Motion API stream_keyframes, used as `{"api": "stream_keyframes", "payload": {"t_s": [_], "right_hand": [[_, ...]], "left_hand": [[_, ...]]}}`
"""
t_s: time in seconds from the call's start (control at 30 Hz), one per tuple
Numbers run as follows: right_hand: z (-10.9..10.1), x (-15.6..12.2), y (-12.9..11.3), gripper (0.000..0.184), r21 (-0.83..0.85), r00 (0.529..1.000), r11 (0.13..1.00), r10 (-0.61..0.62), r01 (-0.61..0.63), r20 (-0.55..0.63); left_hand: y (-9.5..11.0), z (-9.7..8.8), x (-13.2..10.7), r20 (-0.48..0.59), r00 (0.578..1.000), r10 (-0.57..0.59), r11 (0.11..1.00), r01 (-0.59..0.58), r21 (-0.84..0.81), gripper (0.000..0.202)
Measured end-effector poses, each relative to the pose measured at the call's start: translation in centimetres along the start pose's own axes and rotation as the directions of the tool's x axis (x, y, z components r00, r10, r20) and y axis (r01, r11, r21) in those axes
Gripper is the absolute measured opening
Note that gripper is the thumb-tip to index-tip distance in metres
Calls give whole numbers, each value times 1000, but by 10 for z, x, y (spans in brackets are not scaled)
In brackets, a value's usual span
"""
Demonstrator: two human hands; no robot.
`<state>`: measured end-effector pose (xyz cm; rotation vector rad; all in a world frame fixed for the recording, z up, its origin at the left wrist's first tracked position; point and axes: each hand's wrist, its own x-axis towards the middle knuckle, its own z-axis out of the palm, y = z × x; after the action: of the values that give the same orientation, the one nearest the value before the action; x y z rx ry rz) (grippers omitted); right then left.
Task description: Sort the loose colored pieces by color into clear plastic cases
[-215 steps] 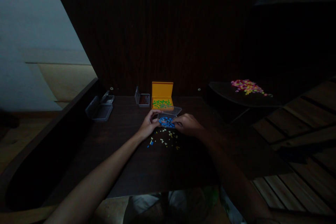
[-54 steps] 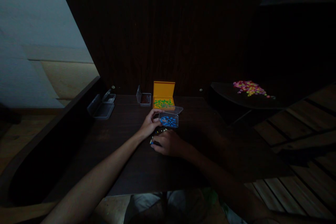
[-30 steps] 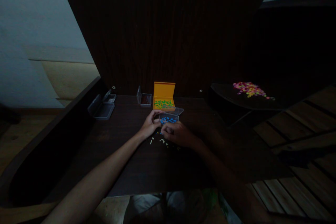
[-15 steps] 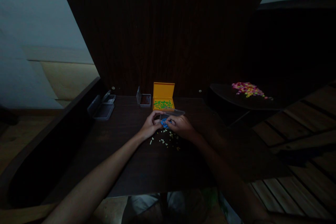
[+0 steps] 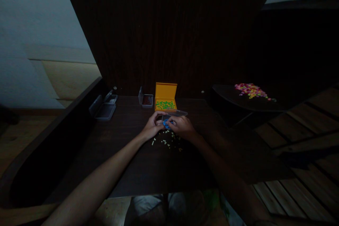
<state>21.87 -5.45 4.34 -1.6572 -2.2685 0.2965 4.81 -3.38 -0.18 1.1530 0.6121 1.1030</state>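
A clear plastic box point(image 5: 164, 117) with its lid raised sits at the middle of the dark table, with small blue pieces point(image 5: 166, 124) inside. My left hand point(image 5: 153, 126) is closed around the box's left side. At the right side, my right hand point(image 5: 182, 126) has its fingertips bunched together over the blue pieces; whatever is between them is too small to make out. Pale small pieces point(image 5: 164, 142) lie scattered on the table just in front of the box. Right behind it stands an open yellow box point(image 5: 166, 90) holding green pieces point(image 5: 165, 105).
A clear box with dark reddish contents point(image 5: 147, 101) stands open left of the yellow box. Farther left are open clear boxes point(image 5: 105, 111) beside the raised side board point(image 5: 87, 93). Many pink and yellow bits point(image 5: 251, 90) are heaped on a curved shelf point(image 5: 227, 95) at the right.
The view has shifted very slightly. Both hands stay at the clear box, and the right fingers have moved only a little over the blue pieces.
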Motion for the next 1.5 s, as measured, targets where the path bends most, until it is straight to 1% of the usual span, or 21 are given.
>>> {"api": "stream_keyframes", "payload": {"t_s": [0.27,0.4,0.5,0.7,0.83,1.13,1.3,1.5], "right_hand": [[0,-1,-2,26,-57,999,998,25,-24,21],[2,-2,-6,29,-80,999,997,14,-11,31],[4,-2,-8,29,-89,999,996,28,-25,36],[6,-3,-7,28,-77,998,995,60,-60,-2],[7,-3,-7,28,-83,997,994,72,-75,-29],[11,-1,-4,25,52,996,998,39,-34,-86],[12,-1,-2,25,76,996,997,8,-1,-92],[14,0,-3,23,92,994,996,29,-19,-108]], "left_hand": [[-2,-2,1,-2,1000,18,1000,-18,25,48],[-3,-2,1,1,999,32,999,-32,25,48],[-2,-2,1,6,1000,25,1000,-26,13,48],[-2,0,1,-15,1000,18,1000,-18,2,47],[-2,-1,1,-9,1000,16,1000,-16,17,47],[-2,-2,1,4,1000,25,1000,-25,19,47],[-3,-3,2,19,999,46,998,-47,40,47],[-5,-3,2,-13,1000,12,999,-11,43,48]]}}
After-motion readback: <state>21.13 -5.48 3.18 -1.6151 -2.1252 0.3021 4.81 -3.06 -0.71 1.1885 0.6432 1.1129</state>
